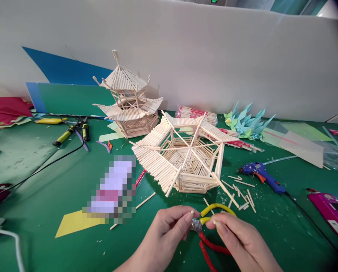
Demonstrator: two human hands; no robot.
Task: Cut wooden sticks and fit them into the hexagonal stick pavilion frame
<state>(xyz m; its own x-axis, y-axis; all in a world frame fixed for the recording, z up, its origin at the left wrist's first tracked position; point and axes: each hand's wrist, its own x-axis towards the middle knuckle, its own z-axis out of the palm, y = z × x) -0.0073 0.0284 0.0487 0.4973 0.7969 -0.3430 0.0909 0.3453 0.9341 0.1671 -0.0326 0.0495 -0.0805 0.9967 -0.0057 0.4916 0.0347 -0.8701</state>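
My left hand (169,226) and my right hand (237,236) meet low in the middle of the view. Both pinch a small tool with yellow and red handles (214,226), probably cutters, around its silvery head (196,225). The yellow handle arcs up over my right fingers and the red handles run down toward me. Just beyond my hands stands a hexagonal roof frame of wooden sticks (183,155) on the green mat (58,181). Cut stick pieces (242,194) lie scattered to its right.
A finished two-tier stick pagoda (127,102) stands at the back. A blue glue gun (261,174) with its cord lies right, near folded paper shapes (245,122) and stick bundles (196,113). Yellow-handled tools (72,132) and cables lie left; a yellow paper piece (72,223) is near.
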